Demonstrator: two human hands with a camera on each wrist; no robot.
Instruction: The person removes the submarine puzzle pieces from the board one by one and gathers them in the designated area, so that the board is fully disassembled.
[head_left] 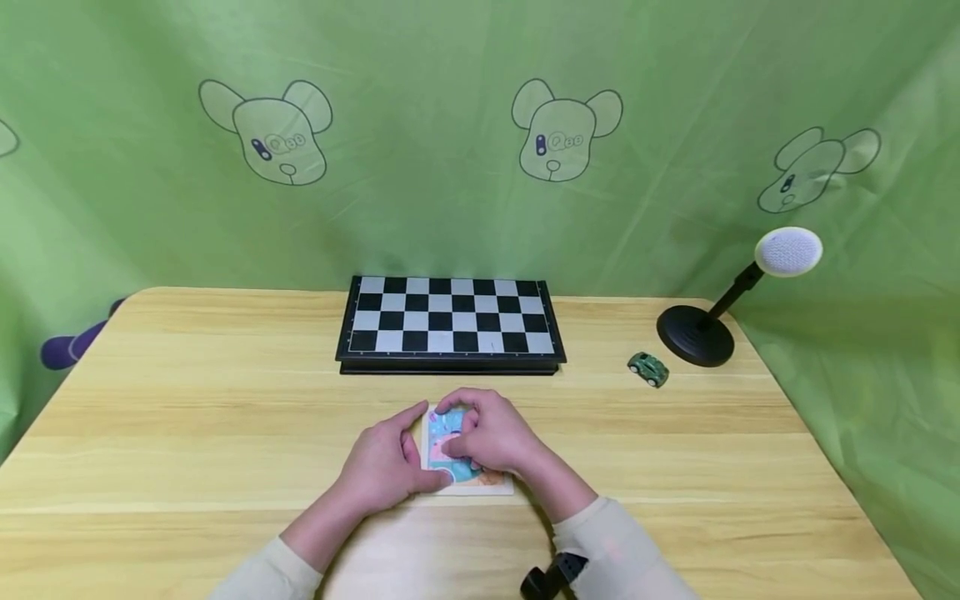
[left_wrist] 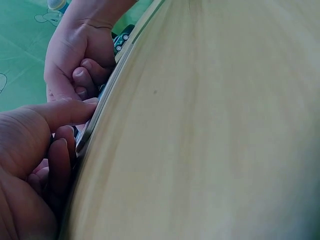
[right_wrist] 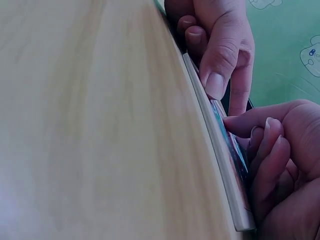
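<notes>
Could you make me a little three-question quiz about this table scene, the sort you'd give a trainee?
1. True or false: the small green toy car touches the folded black-and-white chessboard.
2. What lies under both hands? A) a flat colourful picture board in a pale frame B) a red ball C) a glass cup
3. Fill in: the white round-headed lamp on a black base stands at the far ____ corner of the pale wooden table, as the person sees it.

Key
1. False: the car sits apart, to the chessboard's right.
2. A: the left hand steadies its left edge and the right hand rests on top.
3. Right.
</notes>
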